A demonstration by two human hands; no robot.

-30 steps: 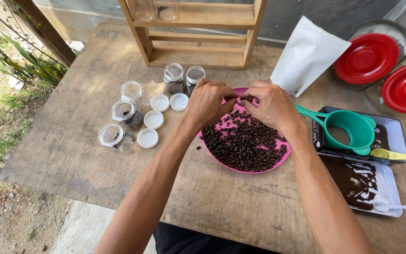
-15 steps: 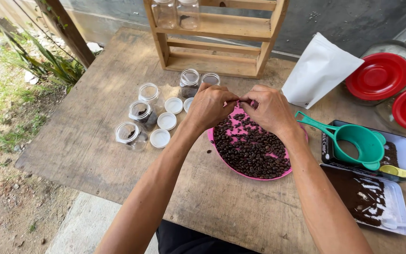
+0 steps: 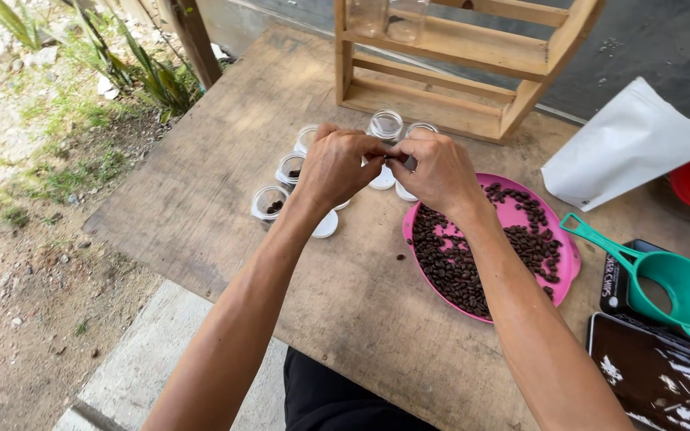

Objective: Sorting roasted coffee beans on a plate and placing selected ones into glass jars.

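Two hands are up over the table: the left hand (image 3: 335,166) and the right hand (image 3: 434,169). Five small clear jars (image 3: 268,203) show around them, and three white lids (image 3: 326,225) can be counted. One pink plate (image 3: 562,239) carries coffee beans (image 3: 449,263) beyond counting, one stray bean (image 3: 399,257) lies beside it, plus one white pouch (image 3: 624,148), one green funnel (image 3: 680,291), and one wooden rack (image 3: 457,64).

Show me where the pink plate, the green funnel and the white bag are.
pink plate (image 3: 562,239), head view, bare right rim
green funnel (image 3: 684,289), head view, bowl wall
white bag (image 3: 624,148), head view, middle of its face
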